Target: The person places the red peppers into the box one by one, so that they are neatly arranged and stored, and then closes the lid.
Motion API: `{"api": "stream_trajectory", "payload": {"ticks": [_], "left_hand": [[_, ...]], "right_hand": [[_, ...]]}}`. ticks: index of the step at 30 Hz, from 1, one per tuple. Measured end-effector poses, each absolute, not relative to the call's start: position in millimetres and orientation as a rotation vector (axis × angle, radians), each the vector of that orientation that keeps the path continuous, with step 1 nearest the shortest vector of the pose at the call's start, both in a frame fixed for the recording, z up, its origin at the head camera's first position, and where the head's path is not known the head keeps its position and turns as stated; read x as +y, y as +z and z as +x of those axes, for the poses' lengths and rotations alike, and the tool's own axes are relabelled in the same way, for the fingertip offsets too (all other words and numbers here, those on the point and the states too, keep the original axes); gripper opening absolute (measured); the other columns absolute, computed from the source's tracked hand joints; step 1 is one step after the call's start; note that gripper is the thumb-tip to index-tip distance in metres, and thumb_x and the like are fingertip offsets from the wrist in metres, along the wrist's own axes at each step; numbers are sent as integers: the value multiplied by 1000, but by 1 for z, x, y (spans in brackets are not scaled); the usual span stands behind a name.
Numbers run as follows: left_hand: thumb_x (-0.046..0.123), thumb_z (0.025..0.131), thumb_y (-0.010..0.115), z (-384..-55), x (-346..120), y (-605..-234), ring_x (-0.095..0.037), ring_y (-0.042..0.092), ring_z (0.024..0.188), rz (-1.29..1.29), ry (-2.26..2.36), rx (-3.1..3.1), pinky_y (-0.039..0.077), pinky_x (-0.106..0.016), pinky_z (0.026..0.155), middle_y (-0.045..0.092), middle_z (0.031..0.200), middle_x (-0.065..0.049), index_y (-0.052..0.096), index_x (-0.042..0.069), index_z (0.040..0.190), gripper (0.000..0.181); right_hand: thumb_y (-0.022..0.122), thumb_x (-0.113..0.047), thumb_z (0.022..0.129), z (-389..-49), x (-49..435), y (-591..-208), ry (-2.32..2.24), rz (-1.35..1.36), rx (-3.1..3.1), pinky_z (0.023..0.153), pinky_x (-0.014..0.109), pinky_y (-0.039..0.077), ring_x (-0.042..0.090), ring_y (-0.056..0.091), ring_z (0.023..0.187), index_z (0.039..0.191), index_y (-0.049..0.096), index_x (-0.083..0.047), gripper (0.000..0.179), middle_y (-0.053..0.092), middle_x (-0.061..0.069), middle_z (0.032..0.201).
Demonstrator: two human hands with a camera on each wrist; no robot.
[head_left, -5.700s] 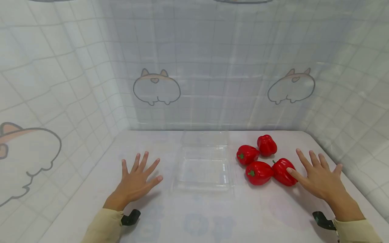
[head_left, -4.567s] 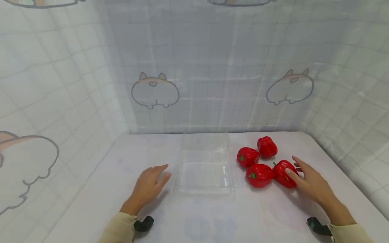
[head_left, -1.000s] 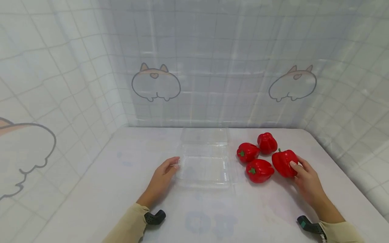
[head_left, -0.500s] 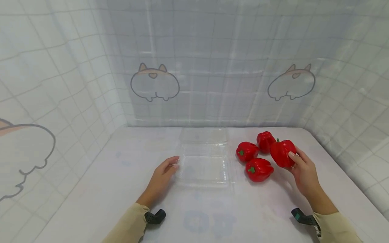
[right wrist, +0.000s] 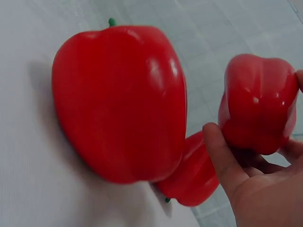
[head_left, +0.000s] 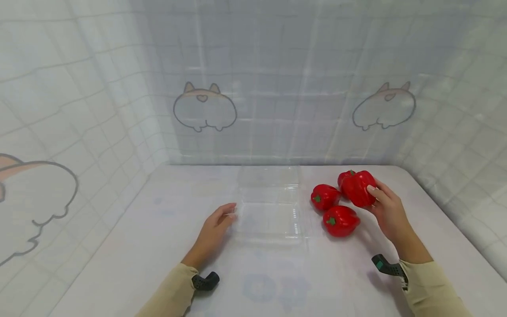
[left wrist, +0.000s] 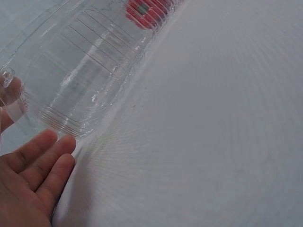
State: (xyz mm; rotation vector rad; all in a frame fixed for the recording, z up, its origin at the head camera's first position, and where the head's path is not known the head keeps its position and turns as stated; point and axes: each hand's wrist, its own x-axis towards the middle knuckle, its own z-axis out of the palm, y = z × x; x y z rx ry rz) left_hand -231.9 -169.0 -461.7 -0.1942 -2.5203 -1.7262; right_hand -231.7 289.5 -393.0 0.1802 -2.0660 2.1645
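A red bell pepper with a green stem is pinched between the thumb and fingers of my right hand, raised off the table. It partly covers the back pepper in the head view. Two more red peppers lie close by, one on the left and one in front. My left hand holds the left rim of a clear plastic container, whose lid lies folded back. In the left wrist view, straight fingertips touch the container wall.
The white table carries faint printed figures near its front. Pale grid-patterned sheets enclose it at the back, left and right. A dark wrist camera sits below each hand.
The right hand has gripped a pepper from the right of the group, lifted it and moved it back and left. The left hand came over from the left to the container's rim and stays there.
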Motion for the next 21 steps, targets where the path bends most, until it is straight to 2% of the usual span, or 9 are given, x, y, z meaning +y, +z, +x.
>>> {"api": "stream_trajectory", "payload": {"ticks": [5, 11, 21], "left_hand": [[28, 101, 60, -231, -170, -461, -19, 57, 120, -178, -1731, -2525, 46, -46, 100, 59, 135, 0, 58, 22, 140, 39], [28, 101, 60, -231, -170, -464, -19, 57, 120, -168, -1734, -2523, 46, -47, 101, 60, 135, -1, 59, 24, 138, 37], [30, 101, 60, -233, -168, -463, -19, 57, 119, -163, -1711, -2548, 46, -48, 101, 59, 135, 1, 58, 27, 138, 36]], "right_hand": [[54, -26, 104, -237, 282, -385, 2185, 198, -2053, 86, 23, 55, 15, 44, 122, 159, 21, -11, 66, 29, 11, 151], [55, -26, 103, -243, 277, -379, 2247, 201, -2060, 87, 25, 55, 18, 46, 122, 153, 26, -11, 60, 38, 3, 143], [55, -29, 104, -248, 270, -371, 2273, 243, -2141, 86, 26, 56, 19, 48, 120, 150, 34, -14, 53, 45, 0, 137]]}}
